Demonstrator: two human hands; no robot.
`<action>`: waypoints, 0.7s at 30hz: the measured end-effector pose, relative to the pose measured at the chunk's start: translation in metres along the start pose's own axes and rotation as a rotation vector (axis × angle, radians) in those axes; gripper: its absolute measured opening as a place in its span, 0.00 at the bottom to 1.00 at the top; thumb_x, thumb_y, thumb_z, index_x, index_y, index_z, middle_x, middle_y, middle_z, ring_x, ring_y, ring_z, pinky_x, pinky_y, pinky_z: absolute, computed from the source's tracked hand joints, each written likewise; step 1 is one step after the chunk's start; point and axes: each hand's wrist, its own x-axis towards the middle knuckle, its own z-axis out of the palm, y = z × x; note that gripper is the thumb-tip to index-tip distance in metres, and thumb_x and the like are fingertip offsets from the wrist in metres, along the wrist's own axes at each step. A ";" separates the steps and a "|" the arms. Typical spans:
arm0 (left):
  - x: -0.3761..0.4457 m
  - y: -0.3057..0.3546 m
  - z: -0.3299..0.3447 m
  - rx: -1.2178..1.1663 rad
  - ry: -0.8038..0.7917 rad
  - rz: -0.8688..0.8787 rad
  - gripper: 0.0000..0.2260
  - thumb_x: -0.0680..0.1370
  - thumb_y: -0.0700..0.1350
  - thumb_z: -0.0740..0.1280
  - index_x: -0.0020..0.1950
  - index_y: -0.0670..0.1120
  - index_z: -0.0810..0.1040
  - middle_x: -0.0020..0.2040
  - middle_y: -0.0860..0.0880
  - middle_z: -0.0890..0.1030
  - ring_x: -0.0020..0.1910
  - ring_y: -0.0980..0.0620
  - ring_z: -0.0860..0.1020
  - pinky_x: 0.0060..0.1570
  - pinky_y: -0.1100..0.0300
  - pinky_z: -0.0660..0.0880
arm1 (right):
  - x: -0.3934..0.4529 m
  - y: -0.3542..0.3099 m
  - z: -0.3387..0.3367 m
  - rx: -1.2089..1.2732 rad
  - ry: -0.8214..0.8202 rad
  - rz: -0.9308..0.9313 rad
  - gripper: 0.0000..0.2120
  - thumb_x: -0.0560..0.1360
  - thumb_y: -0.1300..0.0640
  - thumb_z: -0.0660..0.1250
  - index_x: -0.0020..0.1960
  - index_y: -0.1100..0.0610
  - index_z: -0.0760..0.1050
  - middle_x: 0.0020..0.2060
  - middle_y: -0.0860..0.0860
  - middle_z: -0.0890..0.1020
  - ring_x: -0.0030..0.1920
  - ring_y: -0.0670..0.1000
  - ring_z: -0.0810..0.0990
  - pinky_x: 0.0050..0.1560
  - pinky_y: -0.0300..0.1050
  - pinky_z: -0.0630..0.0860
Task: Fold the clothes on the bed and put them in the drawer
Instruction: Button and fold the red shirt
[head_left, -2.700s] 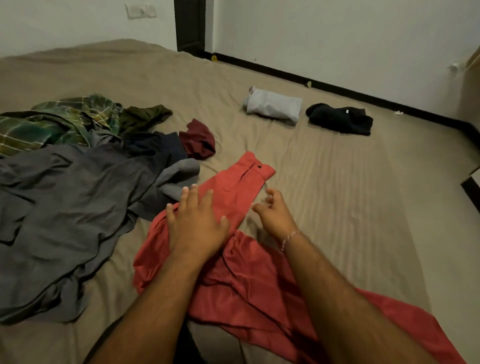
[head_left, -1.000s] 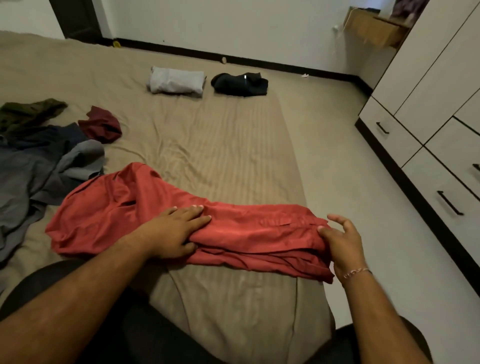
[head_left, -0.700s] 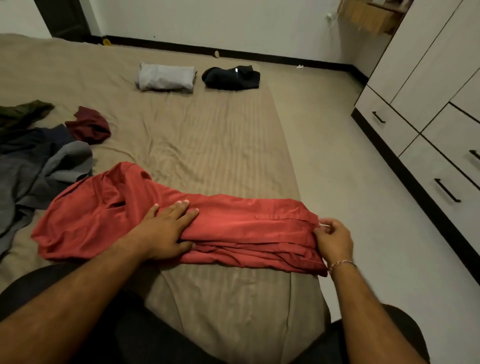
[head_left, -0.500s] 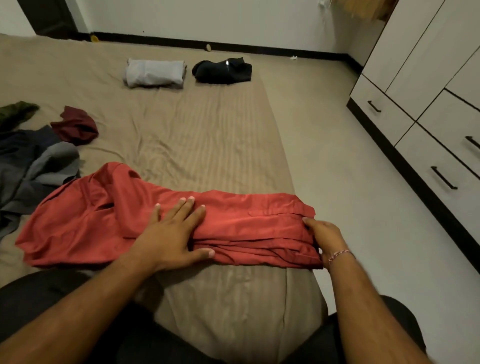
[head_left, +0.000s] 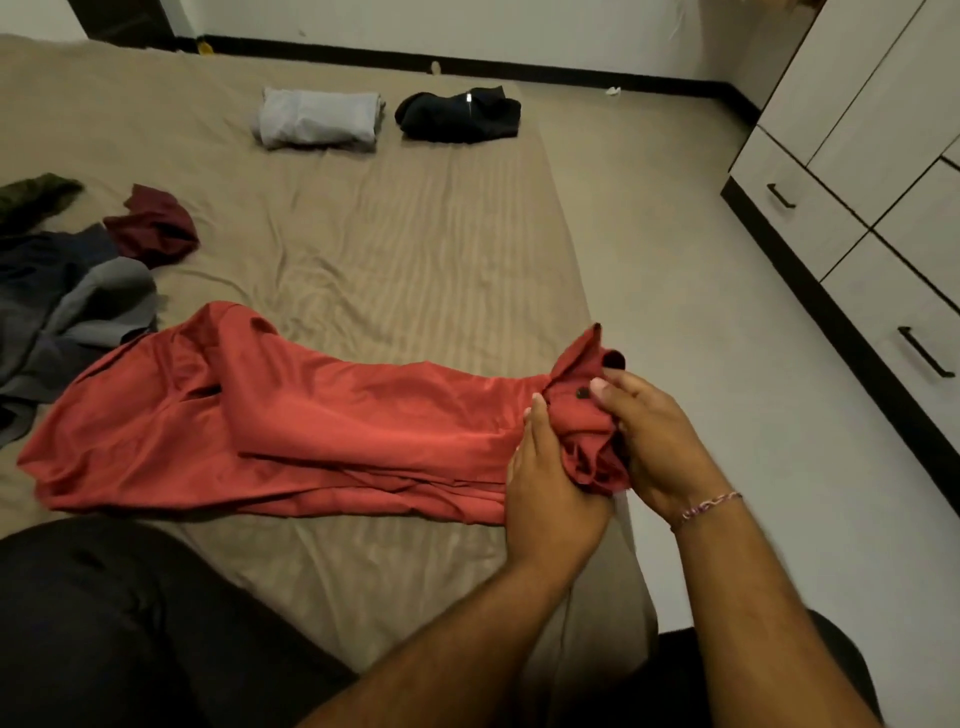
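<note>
The red garment (head_left: 291, 421) lies stretched across the near part of the bed (head_left: 415, 234), running from about 9 o'clock to 3 o'clock in the view. It is a rust-red, slightly shiny cloth, folded lengthwise into a long band of several layers whose edges show stacked along the near side. Its left end spreads wide and flat with soft creases; its right end is bunched into a wad at the bed's right edge, with a dark button showing on it and a loose flap sticking up above.

Both hands hold that bunched end. The left hand (head_left: 550, 483) has its fingers curled round the wad from the left and below, and the right hand (head_left: 649, 431), with a thread bracelet at the wrist, grips it from the right with the thumb on top near the button.

At 10 o'clock a heap of unfolded clothes (head_left: 78, 291) in grey, navy, maroon and olive lies just beside the garment's left end. Toward 12 o'clock, well apart, a folded grey bundle (head_left: 319, 118) and a folded black bundle (head_left: 460, 115) sit side by side. At 2 o'clock stands a white drawer unit (head_left: 852, 218) with dark handles, its drawers closed.
</note>
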 end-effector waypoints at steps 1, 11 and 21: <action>0.003 -0.002 -0.003 -0.119 0.031 -0.053 0.35 0.76 0.55 0.66 0.82 0.56 0.59 0.74 0.54 0.75 0.71 0.57 0.74 0.72 0.56 0.71 | -0.002 -0.003 0.003 0.035 -0.030 -0.026 0.14 0.84 0.58 0.63 0.67 0.61 0.78 0.54 0.57 0.86 0.54 0.55 0.85 0.59 0.51 0.81; 0.017 0.002 -0.071 -1.198 0.564 -0.533 0.34 0.69 0.68 0.74 0.64 0.44 0.83 0.62 0.47 0.84 0.62 0.47 0.83 0.70 0.47 0.74 | 0.014 0.030 0.038 -0.493 0.032 -0.438 0.13 0.81 0.49 0.65 0.64 0.47 0.79 0.61 0.48 0.82 0.61 0.44 0.80 0.62 0.43 0.78; -0.044 -0.012 -0.150 -0.182 0.564 0.078 0.44 0.70 0.43 0.69 0.84 0.49 0.54 0.82 0.52 0.55 0.81 0.57 0.55 0.79 0.62 0.55 | 0.013 0.085 0.088 -1.034 -0.013 -0.330 0.31 0.74 0.43 0.66 0.76 0.48 0.68 0.79 0.55 0.61 0.77 0.57 0.61 0.78 0.54 0.62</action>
